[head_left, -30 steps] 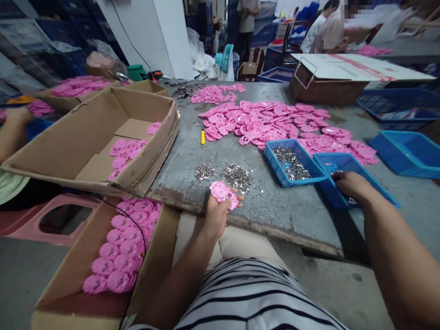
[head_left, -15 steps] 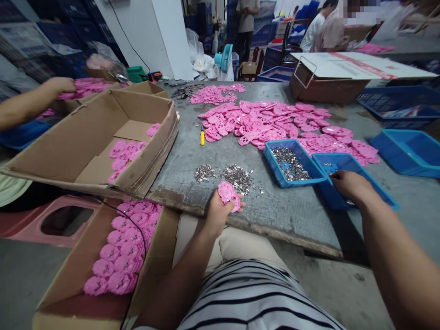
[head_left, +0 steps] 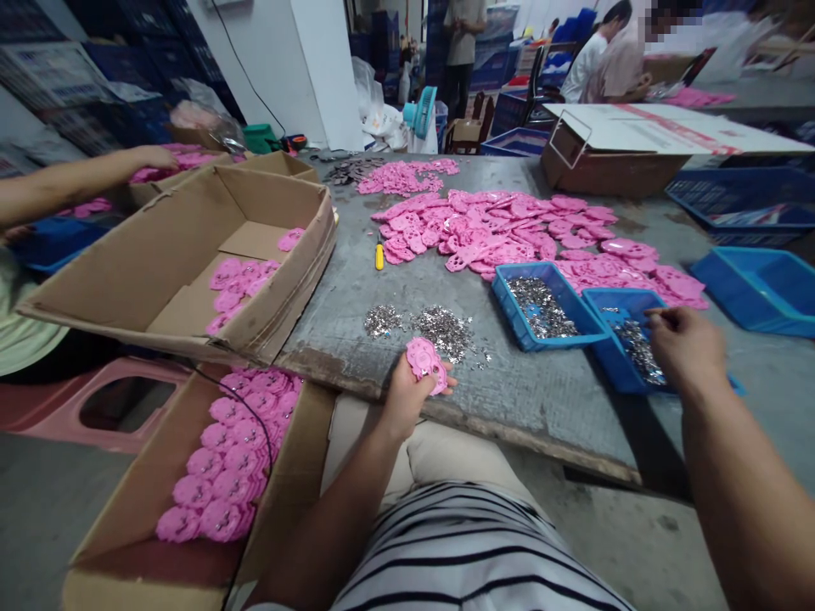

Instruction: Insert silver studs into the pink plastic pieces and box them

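Note:
A flat pink plastic piece (head_left: 425, 363) with a scalloped edge and holes lies in my left hand (head_left: 407, 395), the thumb pressed on it above the table edge. Over the right-hand blue tray (head_left: 678, 380) my right hand (head_left: 688, 346) is raised, its fingertips pinched together. Whatever is between those fingertips is too small to name. Small silvery metal parts (head_left: 640, 352) lie in that tray. Similar parts fill a second blue tray (head_left: 541, 339) beside it. Two loose heaps of metal parts (head_left: 442, 331) lie on the table near my left hand.
Many pink pieces (head_left: 497, 225) are piled behind the trays. A yellow-handled screwdriver (head_left: 379, 256) lies left of them. Cardboard boxes (head_left: 306, 246) with pink pieces stand on the left, one below the table edge. Another person's arm (head_left: 82, 182) reaches in at far left.
My right hand has lifted out of the right-hand tray and moved slightly right, uncovering the metal parts. My left hand still holds the pink piece in nearly the same place.

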Demonstrator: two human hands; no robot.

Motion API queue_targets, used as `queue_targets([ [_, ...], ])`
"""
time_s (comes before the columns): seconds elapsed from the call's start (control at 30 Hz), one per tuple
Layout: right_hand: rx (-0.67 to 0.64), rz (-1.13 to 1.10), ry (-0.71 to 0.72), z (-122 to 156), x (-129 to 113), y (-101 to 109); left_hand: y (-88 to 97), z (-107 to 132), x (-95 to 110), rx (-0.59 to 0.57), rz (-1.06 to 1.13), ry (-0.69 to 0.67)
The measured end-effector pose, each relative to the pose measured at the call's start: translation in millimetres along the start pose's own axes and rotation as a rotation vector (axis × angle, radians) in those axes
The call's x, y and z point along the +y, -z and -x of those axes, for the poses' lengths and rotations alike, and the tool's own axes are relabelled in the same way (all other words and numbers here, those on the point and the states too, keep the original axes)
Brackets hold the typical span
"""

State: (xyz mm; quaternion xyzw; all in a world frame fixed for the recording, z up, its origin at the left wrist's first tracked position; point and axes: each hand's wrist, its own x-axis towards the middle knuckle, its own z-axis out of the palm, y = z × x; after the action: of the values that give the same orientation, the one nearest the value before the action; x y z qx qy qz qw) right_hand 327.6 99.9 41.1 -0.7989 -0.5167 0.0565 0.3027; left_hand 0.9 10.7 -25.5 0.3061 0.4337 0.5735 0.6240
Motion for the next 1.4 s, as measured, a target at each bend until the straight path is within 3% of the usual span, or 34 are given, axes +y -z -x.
queue_targets([
  [0.03,0.011,-0.087,-0.141,7.7,-11.3,4.9,0.1,0.1,0.7,0.001,-0.003,0.004],
  [0.1,-0.003,-0.278,-0.242,24.4,-33.3,10.6,-0.1,0.6,2.5,0.009,-0.007,0.018],
  [0.2,-0.143,-0.571,-0.079,50.8,-60.2,4.6,-2.7,3.1,5.4,0.026,0.028,0.037],
  [0.3,-0.467,-0.765,0.078,79.4,-81.5,-16.9,-9.0,9.0,8.1,0.015,0.094,0.048],
  [0.4,-0.766,-0.821,0.137,107.9,-101.0,-41.8,-16.0,15.5,10.7,0.035,0.094,-0.005],
  [0.6,-1.005,-0.911,0.153,137.9,-121.9,-69.3,-19.8,17.7,13.3,0.233,0.000,-0.134],
  [1.0,-0.999,-0.887,0.080,137.7,-120.0,-82.0,-20.3,3.5,2.1,0.325,-0.053,-0.119],
  [1.17,-0.938,-0.906,0.041,129.7,-116.5,-88.3,-25.4,-5.7,-1.8,0.297,-0.025,-0.083],
  [1.3,-0.878,-0.926,0.001,124.3,-110.3,-81.3,-36.1,-7.2,-7.1,0.296,0.005,-0.032],
  [1.4,-0.870,-0.924,-0.010,120.2,-102.6,-73.3,-43.6,-5.3,-10.0,0.227,0.016,0.020],
])
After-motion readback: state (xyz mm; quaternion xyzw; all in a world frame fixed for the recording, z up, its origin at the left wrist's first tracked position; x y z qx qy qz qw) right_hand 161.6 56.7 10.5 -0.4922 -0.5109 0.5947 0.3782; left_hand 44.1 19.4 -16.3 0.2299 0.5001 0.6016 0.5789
